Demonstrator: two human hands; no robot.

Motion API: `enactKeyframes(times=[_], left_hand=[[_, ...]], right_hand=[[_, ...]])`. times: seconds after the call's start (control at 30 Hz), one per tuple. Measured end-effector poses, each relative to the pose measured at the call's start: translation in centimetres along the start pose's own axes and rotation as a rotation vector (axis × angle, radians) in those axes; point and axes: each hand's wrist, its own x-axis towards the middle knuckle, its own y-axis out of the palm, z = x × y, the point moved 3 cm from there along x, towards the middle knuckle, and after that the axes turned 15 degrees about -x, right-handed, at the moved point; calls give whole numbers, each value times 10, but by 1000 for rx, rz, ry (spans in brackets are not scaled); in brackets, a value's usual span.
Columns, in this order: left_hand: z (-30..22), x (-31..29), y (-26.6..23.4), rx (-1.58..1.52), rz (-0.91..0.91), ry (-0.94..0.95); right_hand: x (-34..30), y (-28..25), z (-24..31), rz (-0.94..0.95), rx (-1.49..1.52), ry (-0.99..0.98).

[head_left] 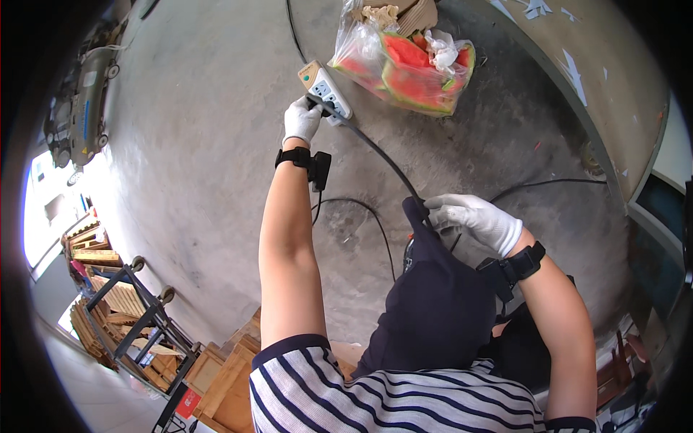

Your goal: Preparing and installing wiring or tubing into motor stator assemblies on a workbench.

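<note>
my gloved left hand (301, 120) is closed around a black plug (318, 105), up against the white power strip (325, 89) on the concrete floor (202, 144); i cannot tell whether the prongs are seated. from the plug a thick black cable (380, 151) runs back toward my knee. my gloved right hand (480, 221) is there, fingers loosely bent beside the cable, and i cannot tell if they grip it. just beyond the strip sits a clear bag (415, 76) of watermelon pieces (408, 52).
</note>
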Motion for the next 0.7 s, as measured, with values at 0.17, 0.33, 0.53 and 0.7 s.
enactKeyframes(times=[0.17,0.33,0.53,0.7], left_hand=[[6,13,-3,121,14,-85],[-6,11,0,234,71,42],[-25,-12,7,414,118,163],[-30,-26,18,588,79,274]], right_hand=[[4,11,19,12,-113,-71],[-2,-22,21,-343,-27,-133],[-9,-28,14,-414,-93,-104],[-10,-17,5,-409,-111,-45]])
